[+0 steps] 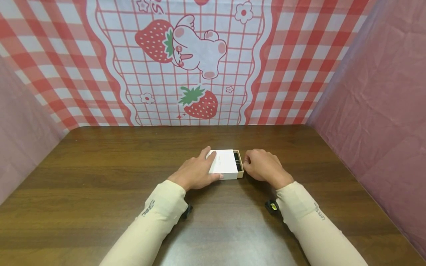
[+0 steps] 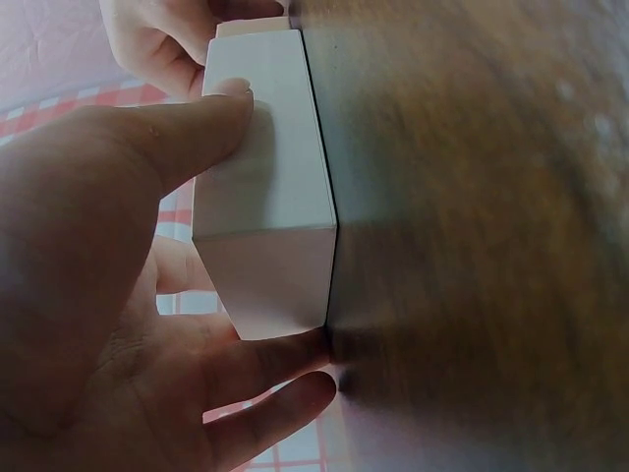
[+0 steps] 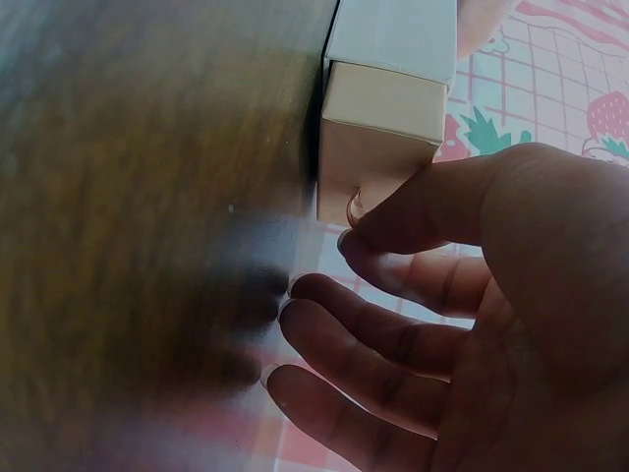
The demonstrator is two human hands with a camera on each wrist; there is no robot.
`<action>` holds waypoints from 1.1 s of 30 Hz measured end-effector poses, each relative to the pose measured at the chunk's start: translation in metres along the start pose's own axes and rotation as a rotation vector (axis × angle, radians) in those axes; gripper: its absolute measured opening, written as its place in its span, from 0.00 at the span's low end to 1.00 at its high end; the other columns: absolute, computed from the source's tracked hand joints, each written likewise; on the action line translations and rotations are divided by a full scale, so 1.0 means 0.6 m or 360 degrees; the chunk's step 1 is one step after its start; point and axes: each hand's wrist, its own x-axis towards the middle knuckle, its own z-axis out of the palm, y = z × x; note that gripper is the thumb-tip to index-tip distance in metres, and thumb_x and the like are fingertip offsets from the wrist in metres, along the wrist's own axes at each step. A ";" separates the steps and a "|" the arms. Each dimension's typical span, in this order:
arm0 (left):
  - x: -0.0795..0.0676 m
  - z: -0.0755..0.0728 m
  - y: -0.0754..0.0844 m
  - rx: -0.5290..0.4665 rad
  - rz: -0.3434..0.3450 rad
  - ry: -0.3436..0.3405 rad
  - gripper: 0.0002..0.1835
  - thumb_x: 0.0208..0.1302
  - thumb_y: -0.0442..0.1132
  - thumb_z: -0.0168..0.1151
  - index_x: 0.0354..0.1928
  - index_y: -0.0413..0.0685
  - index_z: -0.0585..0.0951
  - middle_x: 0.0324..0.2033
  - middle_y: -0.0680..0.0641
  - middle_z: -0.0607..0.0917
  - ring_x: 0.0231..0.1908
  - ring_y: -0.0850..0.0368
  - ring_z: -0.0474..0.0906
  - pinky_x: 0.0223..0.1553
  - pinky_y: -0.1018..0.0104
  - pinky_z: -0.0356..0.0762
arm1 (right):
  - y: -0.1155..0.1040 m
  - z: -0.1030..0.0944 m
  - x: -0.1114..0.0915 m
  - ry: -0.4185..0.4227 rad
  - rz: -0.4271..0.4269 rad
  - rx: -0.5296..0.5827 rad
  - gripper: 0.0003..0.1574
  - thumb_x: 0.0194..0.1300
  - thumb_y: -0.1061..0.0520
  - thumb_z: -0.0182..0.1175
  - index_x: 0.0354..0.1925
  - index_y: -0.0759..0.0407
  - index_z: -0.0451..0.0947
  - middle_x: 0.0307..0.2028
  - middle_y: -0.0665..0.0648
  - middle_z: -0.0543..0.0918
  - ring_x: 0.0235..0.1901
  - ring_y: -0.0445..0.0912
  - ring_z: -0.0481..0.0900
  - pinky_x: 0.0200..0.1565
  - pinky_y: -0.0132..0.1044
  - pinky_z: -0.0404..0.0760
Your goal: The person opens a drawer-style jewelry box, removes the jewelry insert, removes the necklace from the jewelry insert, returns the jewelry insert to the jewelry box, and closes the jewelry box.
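A small white drawer box (image 1: 225, 162) lies on the table, its cream inner tray (image 1: 240, 173) sticking partly out of the right end. Dark lining shows in the opened strip, with a thin pale item across it too small to make out. My left hand (image 1: 194, 171) grips the white sleeve, thumb along the near side, other fingers at its left end and over the top. At the tray's end face, my right hand (image 1: 264, 166) pinches a small ribbon pull loop (image 3: 354, 205) between thumb and index finger. Its other fingers are loosely bent, tips close to the tabletop.
The brown wooden table (image 1: 100, 192) spreads around the box on all sides. Behind it hangs a red-and-white checked cloth (image 1: 293, 55) with strawberry prints. Pink cloths (image 1: 376, 122) close in both sides. A dark strap device (image 1: 272, 207) sits under the right wrist.
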 end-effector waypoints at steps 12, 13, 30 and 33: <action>0.001 0.000 -0.001 0.0014 -0.0003 -0.0016 0.46 0.68 0.65 0.57 0.78 0.46 0.57 0.77 0.39 0.53 0.60 0.37 0.74 0.59 0.47 0.74 | -0.001 0.000 0.000 -0.0010 -0.0015 0.0002 0.08 0.64 0.53 0.57 0.38 0.49 0.83 0.34 0.51 0.82 0.35 0.49 0.78 0.36 0.53 0.78; 0.002 0.000 -0.001 0.0011 -0.0001 -0.0014 0.46 0.68 0.65 0.57 0.78 0.46 0.57 0.77 0.39 0.54 0.60 0.36 0.75 0.59 0.47 0.74 | 0.000 0.000 0.000 -0.0013 -0.0017 -0.0001 0.09 0.64 0.53 0.57 0.38 0.49 0.84 0.35 0.51 0.82 0.35 0.49 0.78 0.37 0.53 0.78; 0.000 0.000 -0.001 0.0011 0.0000 -0.0017 0.46 0.68 0.65 0.56 0.78 0.46 0.56 0.77 0.39 0.53 0.59 0.36 0.75 0.58 0.47 0.74 | 0.002 0.003 -0.001 -0.0001 -0.0087 -0.0010 0.08 0.65 0.54 0.59 0.35 0.47 0.85 0.32 0.50 0.82 0.33 0.48 0.77 0.34 0.53 0.78; 0.000 0.000 -0.001 0.0008 -0.0005 -0.0019 0.46 0.68 0.65 0.56 0.78 0.47 0.56 0.77 0.39 0.53 0.59 0.36 0.75 0.59 0.47 0.74 | 0.003 0.003 -0.001 0.0003 -0.0099 -0.0016 0.07 0.65 0.56 0.58 0.31 0.47 0.82 0.28 0.49 0.79 0.31 0.48 0.76 0.32 0.51 0.77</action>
